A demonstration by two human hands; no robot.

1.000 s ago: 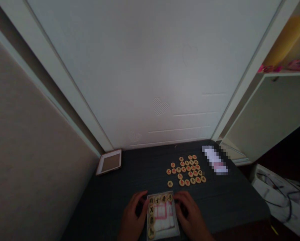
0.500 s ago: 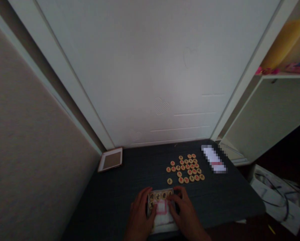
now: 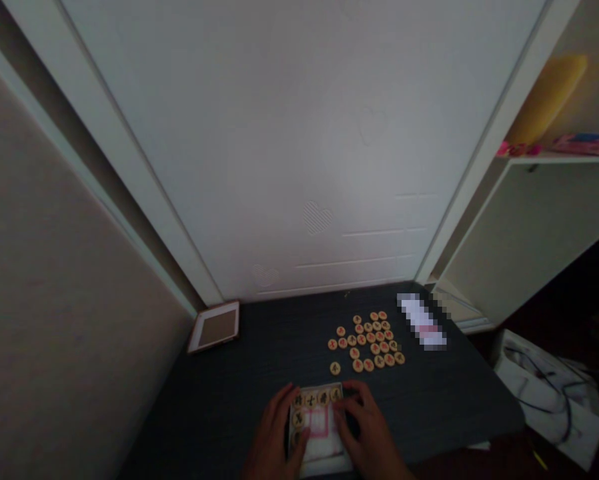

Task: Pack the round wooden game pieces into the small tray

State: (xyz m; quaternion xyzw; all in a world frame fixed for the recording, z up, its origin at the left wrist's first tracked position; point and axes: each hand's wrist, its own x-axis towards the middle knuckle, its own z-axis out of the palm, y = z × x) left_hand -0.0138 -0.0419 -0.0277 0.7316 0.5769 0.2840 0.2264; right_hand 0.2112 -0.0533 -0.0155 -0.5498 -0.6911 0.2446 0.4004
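A white box with a pink square pattern inside lies at the table's near edge. Round wooden pieces with dark characters line its far row, and more sit down its left side. My left hand grips the box's left side, thumb over the inside. At the right side is my right hand, its fingers bent over the edge and resting near the piece in the far right corner. Beyond the box, several round pieces with red or dark characters lie on the dark table.
The dark table stands against a white panel. A framed item rests at its far left corner, and a pixelated white object at the far right. A white box with cables is on the floor at right.
The view has shifted slightly, so everything sits a little lower and further left. Under my left thumb, another piece at the box's left side now shows more. Both hands stay at the box.
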